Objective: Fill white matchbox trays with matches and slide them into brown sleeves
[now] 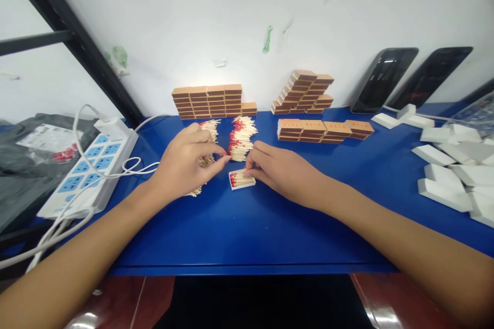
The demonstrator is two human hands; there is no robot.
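A small white tray (242,186) holds several red-tipped matches (238,179) on the blue table. My right hand (272,167) is at the tray's right end, its thumb and fingertips pinched together over the matches; what they grip is hidden. My left hand (195,160) is up and left of the tray, thumb and index finger pinched at a red match head (226,154). Just behind the tray lies a long pile of matches (241,138), heads to the left. A second pile (209,128) is partly covered by my left hand.
Stacked matchboxes (208,102) stand by the wall, with more stacks (303,93) and a low row (323,131) to the right. Loose white trays (447,179) lie far right, near two dark phones (385,81). A power strip (90,169) with cables is left.
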